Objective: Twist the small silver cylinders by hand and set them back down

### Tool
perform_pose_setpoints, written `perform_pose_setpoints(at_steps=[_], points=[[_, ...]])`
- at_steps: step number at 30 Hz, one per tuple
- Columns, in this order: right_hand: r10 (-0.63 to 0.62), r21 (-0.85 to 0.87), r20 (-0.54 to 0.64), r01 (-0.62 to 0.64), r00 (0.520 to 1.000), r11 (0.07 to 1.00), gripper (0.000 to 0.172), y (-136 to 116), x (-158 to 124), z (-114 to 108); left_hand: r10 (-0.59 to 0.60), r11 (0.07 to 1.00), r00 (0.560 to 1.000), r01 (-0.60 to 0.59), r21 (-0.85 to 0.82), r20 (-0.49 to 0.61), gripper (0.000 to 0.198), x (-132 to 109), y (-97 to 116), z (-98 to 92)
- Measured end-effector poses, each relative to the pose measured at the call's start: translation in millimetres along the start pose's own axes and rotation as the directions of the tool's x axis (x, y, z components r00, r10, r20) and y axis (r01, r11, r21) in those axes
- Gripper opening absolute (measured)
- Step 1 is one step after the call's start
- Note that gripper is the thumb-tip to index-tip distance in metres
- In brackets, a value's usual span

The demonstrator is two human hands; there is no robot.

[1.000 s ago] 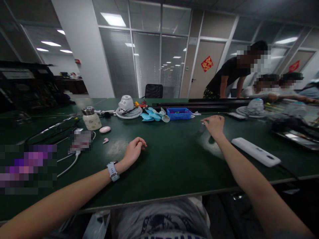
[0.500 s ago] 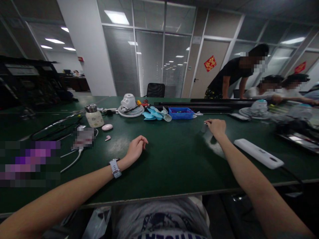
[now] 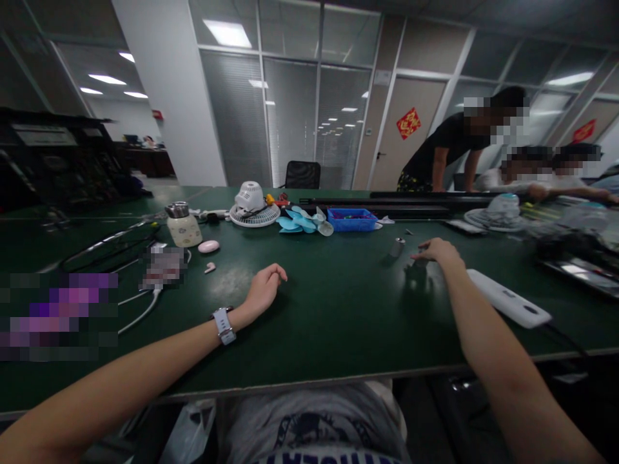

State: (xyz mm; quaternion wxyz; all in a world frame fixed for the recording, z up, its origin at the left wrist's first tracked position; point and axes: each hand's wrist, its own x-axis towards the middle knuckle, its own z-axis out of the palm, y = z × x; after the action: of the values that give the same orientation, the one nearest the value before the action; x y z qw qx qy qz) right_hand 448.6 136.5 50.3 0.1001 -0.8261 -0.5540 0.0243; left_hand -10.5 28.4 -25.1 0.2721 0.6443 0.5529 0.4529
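Note:
On the green tabletop [image 3: 329, 322], a small silvery metal cylinder [image 3: 397, 246], like a little motor, stands by itself. My right hand [image 3: 439, 252] hovers just to its right, apart from it, fingers parted and with nothing visible in them. A tiny dark piece [image 3: 409, 232] lies a little beyond. My left hand [image 3: 267, 285], wearing a watch [image 3: 224, 325] at the wrist, rests on the table with its fingers curled in; no held object shows. The nearest thing to it is a pink earbud [image 3: 209, 267], off to the left.
At the back are a white fan part [image 3: 251, 203], blue fan blades [image 3: 300, 221] and a blue tray [image 3: 353, 220] of small parts. A white power strip [image 3: 507, 299] lies beside my right forearm. Left are a bottle [image 3: 184, 227], pink case [image 3: 209, 246] and cables. Other people work at right.
My right hand has let go of the metal cylinder, leaving it standing on the table, and has shifted right and slightly nearer. My left hand stays in place.

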Motion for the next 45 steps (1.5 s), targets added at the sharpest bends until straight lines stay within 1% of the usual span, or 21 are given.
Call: perform_pose_setpoints(at_steps=[3, 6, 7, 9, 10, 11, 13, 14, 15, 17, 20, 22, 26, 28, 32, 34, 37, 39, 42, 43, 45], points=[[-0.023, 0.011, 0.024, 0.023, 0.999, 1.0, 0.032, 0, -2, 0, -0.011, 1.0, 1.0, 0.011, 0.023, 0.007, 0.02, -1, 3, -1.0], [-0.062, 0.028, 0.102, 0.059, 0.993, 0.998, 0.024, -15, -11, -2, -0.003, 1.0, 1.0, 0.003, 0.031, 0.006, 0.019, -3, 5, -0.8], [-0.104, 0.043, 0.132, 0.099, 0.986, 0.994, 0.023, -25, -17, -1, 0.004, 1.0, 1.0, -0.005, 0.027, 0.008, 0.019, -3, 6, -0.5], [-0.264, 0.083, 0.133, 0.254, 0.955, 0.964, 0.024, -52, -37, 4, 0.02, 1.0, 1.0, -0.02, 0.015, 0.015, 0.018, -5, 8, 0.3], [-0.374, 0.109, 0.102, 0.363, 0.922, 0.925, 0.026, -68, -50, 8, 0.029, 1.0, 0.999, -0.029, 0.011, 0.018, 0.017, -6, 10, 0.7], [-0.492, 0.14, 0.048, 0.482, 0.869, 0.865, 0.029, -85, -66, 14, 0.039, 0.999, 0.999, -0.04, 0.01, 0.02, 0.017, -7, 12, 0.9], [-0.679, 0.258, -0.048, 0.666, 0.732, 0.7, 0.038, -116, -101, 27, 0.078, 0.997, 0.997, -0.079, 0.014, 0.027, 0.019, -10, 18, 1.0], [-0.74, 0.344, -0.08, 0.715, 0.668, 0.609, 0.043, -129, -119, 34, 0.11, 0.994, 0.993, -0.111, 0.017, 0.033, 0.02, -12, 22, 0.8], [-0.786, 0.433, -0.095, 0.736, 0.611, 0.52, 0.049, -141, -136, 41, 0.151, 0.988, 0.988, -0.152, 0.02, 0.039, 0.022, -14, 27, 0.5], [-0.85, 0.6, -0.104, 0.714, 0.516, 0.36, 0.062, -156, -166, 53, 0.247, 0.968, 0.967, -0.249, 0.026, 0.056, 0.027, -19, 37, 0.1], [-0.893, 0.733, -0.133, 0.649, 0.429, 0.202, 0.073, -166, -193, 63, 0.331, 0.942, 0.94, -0.334, 0.025, 0.078, 0.032, -24, 50, 1.0], [-0.896, 0.759, -0.164, 0.633, 0.413, 0.154, 0.075, -167, -200, 66, 0.351, 0.934, 0.93, -0.356, 0.028, 0.112, 0.036, -26, 55, 2.7], [-0.893, 0.758, -0.176, 0.636, 0.415, 0.146, 0.074, -167, -202, 67, 0.36, 0.93, 0.925, -0.367, 0.037, 0.116, 0.038, -26, 58, 6.5], [-0.893, 0.745, -0.179, 0.65, 0.414, 0.152, 0.076, -166, -201, 67, 0.347, 0.937, 0.935, -0.349, 0.02, 0.068, 0.037, -24, 58, 7.1], [-0.89, 0.722, -0.17, 0.668, 0.423, 0.18, 0.082, -166, -201, 66, 0.295, 0.953, 0.95, -0.3, -0.044, -0.102, 0.031, -17, 54, 3.5], [-0.89, 0.716, -0.166, 0.673, 0.424, 0.187, 0.082, -165, -202, 66, 0.259, 0.963, 0.959, -0.266, -0.047, -0.117, 0.035, -13, 45, 0.8], [-0.887, 0.71, -0.174, 0.679, 0.427, 0.188, 0.084, -166, -203, 66, 0.17, 0.985, 0.985, -0.17, -0.012, 0.025, 0.045, -9, 27, -0.4], [-0.891, 0.707, -0.173, 0.683, 0.42, 0.184, 0.087, -166, -203, 65, 0.12, 0.993, 0.983, -0.122, 0.003, 0.141, 0.045, -7, 16, 1.0], [-0.904, 0.694, -0.149, 0.694, 0.402, 0.194, 0.082, -164, -195, 60, 0.098, 0.994, 0.97, -0.107, 0.028, 0.222, 0.048, -6, 9, 3.1], [-0.903, 0.686, -0.131, 0.695, 0.409, 0.215, 0.079, -161, -189, 58, 0.104, 0.993, 0.967, -0.115, 0.036, 0.231, 0.05, -6, 9, 3.2], [-0.886, 0.655, -0.076, 0.693, 0.458, 0.302, 0.073, -153, -170, 50, 0.117, 0.99, 0.964, -0.132, 0.049, 0.239, 0.052, -7, 10, 2.5]])
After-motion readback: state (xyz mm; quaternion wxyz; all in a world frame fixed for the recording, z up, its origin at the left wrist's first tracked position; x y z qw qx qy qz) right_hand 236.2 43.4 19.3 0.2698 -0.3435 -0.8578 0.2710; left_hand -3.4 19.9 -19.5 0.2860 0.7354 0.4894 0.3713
